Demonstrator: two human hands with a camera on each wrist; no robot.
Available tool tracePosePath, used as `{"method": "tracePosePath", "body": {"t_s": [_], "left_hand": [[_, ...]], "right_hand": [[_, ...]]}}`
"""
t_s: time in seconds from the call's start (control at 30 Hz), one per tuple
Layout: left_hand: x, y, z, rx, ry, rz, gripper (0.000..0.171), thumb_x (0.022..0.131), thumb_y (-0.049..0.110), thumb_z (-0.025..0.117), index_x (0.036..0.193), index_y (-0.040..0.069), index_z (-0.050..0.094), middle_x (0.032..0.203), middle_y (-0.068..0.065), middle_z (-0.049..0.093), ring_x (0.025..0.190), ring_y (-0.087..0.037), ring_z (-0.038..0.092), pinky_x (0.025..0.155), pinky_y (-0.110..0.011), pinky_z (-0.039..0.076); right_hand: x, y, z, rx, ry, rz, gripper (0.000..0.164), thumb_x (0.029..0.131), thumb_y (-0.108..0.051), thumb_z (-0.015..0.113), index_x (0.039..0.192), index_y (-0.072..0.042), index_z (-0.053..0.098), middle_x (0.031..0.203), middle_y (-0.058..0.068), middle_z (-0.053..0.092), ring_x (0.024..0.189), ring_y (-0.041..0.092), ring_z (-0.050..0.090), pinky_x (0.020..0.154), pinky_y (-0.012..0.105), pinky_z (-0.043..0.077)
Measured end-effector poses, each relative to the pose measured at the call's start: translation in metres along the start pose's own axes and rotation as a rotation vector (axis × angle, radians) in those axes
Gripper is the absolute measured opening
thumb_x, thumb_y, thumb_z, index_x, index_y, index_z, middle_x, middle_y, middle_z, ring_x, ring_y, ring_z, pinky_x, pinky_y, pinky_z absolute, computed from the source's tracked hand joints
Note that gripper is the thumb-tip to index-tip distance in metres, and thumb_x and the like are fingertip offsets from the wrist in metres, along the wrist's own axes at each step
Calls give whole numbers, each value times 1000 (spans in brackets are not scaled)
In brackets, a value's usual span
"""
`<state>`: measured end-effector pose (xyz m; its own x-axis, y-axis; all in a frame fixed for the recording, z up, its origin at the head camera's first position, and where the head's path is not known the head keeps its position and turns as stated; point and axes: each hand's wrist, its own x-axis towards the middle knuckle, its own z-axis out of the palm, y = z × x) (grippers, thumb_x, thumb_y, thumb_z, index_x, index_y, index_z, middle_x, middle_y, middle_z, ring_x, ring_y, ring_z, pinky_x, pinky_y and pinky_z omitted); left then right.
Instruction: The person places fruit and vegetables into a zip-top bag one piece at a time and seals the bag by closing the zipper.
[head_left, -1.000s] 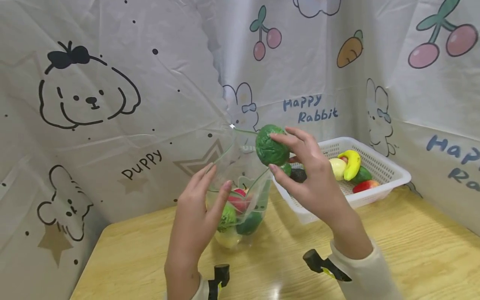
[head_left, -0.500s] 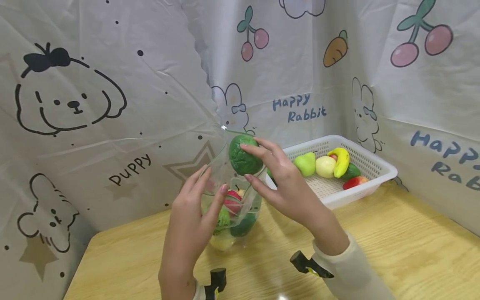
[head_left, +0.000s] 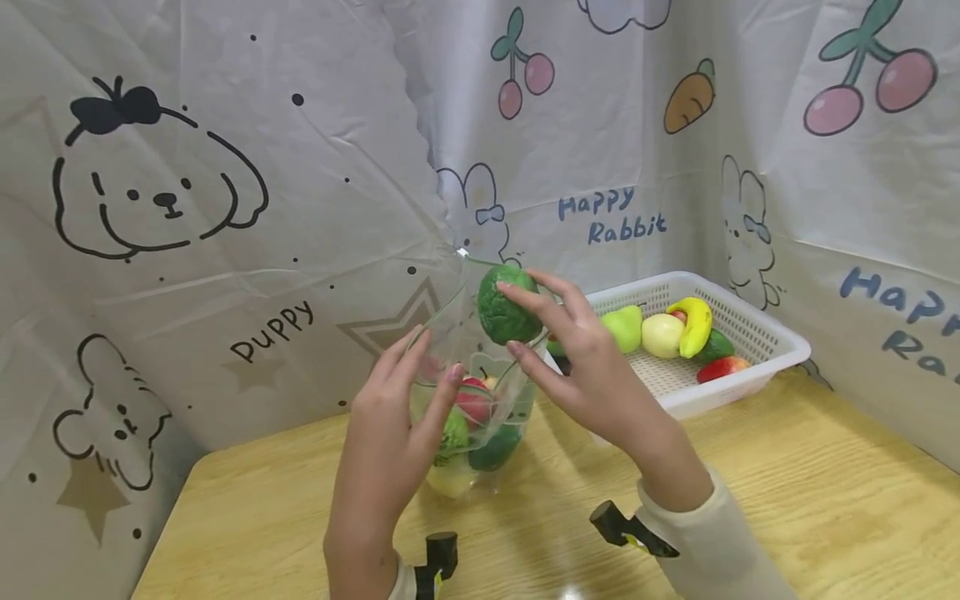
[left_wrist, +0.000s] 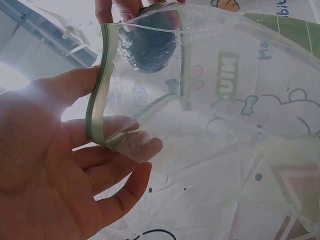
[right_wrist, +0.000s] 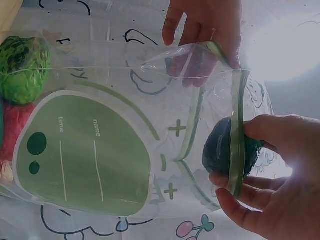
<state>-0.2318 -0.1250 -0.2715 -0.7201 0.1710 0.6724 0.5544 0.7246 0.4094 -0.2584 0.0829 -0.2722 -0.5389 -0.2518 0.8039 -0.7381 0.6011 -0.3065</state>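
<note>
One desk [head_left: 255,517], white basket [head_left: 776,348] on it, clear zip bag [right_wrist: 85,155] beside that, left hand [head_left: 393,421] holding the bag's edge, grip half-spread, right hand [head_left: 592,354] grip curled round a green vegetable [head_left: 501,312] in the bag's mouth.

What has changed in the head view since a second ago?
The right hand has brought the wrinkled green ball leftward and slightly down, to the mouth of the clear bag, uncovering the green pear in the white basket. Unchanged: the right hand grips the ball, the left hand stays at the bag's rim, and the basket stays put.
</note>
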Motion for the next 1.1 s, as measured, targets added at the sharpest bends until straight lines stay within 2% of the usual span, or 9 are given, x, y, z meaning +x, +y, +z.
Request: {"method": "tracePosePath", "body": {"t_s": [0.3,0.63,1.1], "left_hand": [[0,0,-1,-2,-6,0,60,93,46,49,136,4,47,140,-16,49,127,-28,44,103,-55,43],[0,-1,-3,-6,-14,-12,61,93,46,49,136,4,46,141,-16,48,128,-29,43,102,-56,43],[0,0,-1,-5,-10,-12,60,93,47,48,136,5,46,141,-16,48,128,-29,43,102,-58,43]], "right_hand": [[0,-1,-1,-23,-30,-1,46,91,-28,58,136,-23,50,151,14,32,104,22,58,87,47,56],[-1,0,-3,-14,-34,6,43,90,-26,59,132,-18,53,149,14,34,115,29,54,94,50,52],[-2,2,-9,-12,-13,3,42,89,-25,61,130,-17,55,148,14,36,117,24,51,88,48,55]]}}
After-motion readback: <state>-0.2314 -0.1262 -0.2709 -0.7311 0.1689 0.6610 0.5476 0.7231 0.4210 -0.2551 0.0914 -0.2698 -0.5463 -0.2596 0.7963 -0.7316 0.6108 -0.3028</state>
